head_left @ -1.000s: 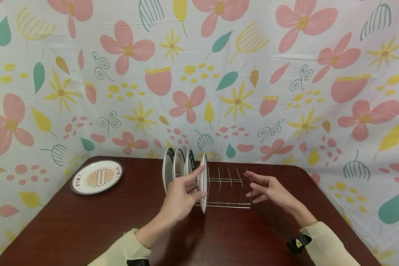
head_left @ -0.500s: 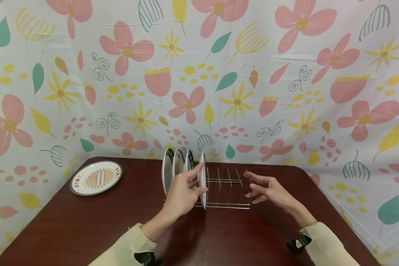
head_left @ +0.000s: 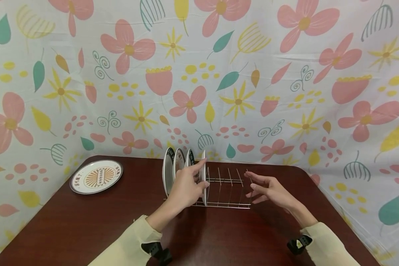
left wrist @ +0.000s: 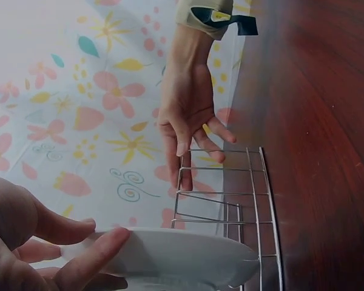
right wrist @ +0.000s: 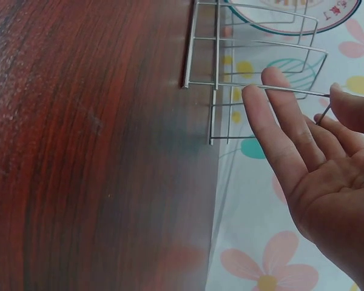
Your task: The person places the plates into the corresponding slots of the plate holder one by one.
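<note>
"Flowered cloth (head_left: 189,55), one bench (head_left: 119,218). Your count?"

"Left hand (head_left: 185,186) pinching one upright plate (left wrist: 182,254) in a single wire rack (head_left: 227,207), three standing plates (head_left: 179,162) just beyond that hand, one flat plate (head_left: 97,177) well left."

"Right hand (head_left: 272,189)?"

"Gripping the rack's end."

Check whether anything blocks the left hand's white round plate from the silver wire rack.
Nothing visible does: the plate, pinched in the left hand, has its lower edge at the rack. The right hand is clear, at the rack's right end.
</note>
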Available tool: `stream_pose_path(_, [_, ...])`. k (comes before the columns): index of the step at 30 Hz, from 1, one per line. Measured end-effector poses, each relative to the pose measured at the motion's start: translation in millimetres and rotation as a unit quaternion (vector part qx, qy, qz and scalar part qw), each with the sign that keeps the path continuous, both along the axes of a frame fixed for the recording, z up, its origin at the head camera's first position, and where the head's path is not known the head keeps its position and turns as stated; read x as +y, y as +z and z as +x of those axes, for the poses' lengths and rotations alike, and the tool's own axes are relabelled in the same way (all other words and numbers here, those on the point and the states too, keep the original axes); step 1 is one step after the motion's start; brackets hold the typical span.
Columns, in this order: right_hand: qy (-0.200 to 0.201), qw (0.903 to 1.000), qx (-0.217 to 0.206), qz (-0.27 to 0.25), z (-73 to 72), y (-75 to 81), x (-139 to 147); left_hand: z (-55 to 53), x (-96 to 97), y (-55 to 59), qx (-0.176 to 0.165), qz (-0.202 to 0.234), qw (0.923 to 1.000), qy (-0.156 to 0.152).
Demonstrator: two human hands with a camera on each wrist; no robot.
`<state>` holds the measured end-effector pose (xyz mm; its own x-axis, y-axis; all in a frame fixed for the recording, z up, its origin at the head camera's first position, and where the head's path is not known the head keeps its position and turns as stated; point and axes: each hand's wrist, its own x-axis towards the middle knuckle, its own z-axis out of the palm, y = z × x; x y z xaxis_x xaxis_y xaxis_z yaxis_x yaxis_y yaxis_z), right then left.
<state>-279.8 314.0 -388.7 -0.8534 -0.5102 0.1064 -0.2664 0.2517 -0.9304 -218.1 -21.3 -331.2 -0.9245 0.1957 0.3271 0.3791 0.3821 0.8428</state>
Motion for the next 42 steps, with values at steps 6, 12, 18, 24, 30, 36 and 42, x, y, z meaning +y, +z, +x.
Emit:
stream_pose_path(6, [0.006, 1.0000, 0.003, -0.004, 1.8, 1.4, 0.1, -1.2, 2.1, 3.3, -0.033, 0.016, 0.9993, 0.002])
stream_pose_path(12, [0.012, 0.9999, 0.005, -0.006, 1.8, 2.2, 0.6, -2.1, 3.4, 5.3, -0.025, -0.001, 0.9997, 0.006])
stream_pose_path(18, [0.007, 1.0000, 0.005, -0.003, -0.2, 0.6, 1.2, -3.2, 4.4, 5.2, -0.015, -0.024, 0.9996, 0.006])
stream_pose_path(24, [0.015, 0.9998, 0.005, -0.008, 0.8, 1.4, 0.9, -3.5, 4.8, 5.6, -0.013, -0.035, 0.9992, 0.011])
stream_pose_path(30, [0.014, 0.9998, 0.006, -0.008, 0.7, 0.0, 2.2, -3.6, 4.5, 6.9, 0.014, -0.092, 0.9949, 0.041])
stream_pose_path(36, [0.013, 0.9999, 0.006, -0.005, -1.2, -1.1, 3.2, -1.5, 0.5, 6.4, 0.059, -0.143, 0.9856, 0.069])
stream_pose_path(42, [0.013, 0.9999, 0.007, -0.008, -0.8, -2.0, 2.4, -1.4, -3.1, 1.7, 0.067, -0.120, 0.9876, 0.076])
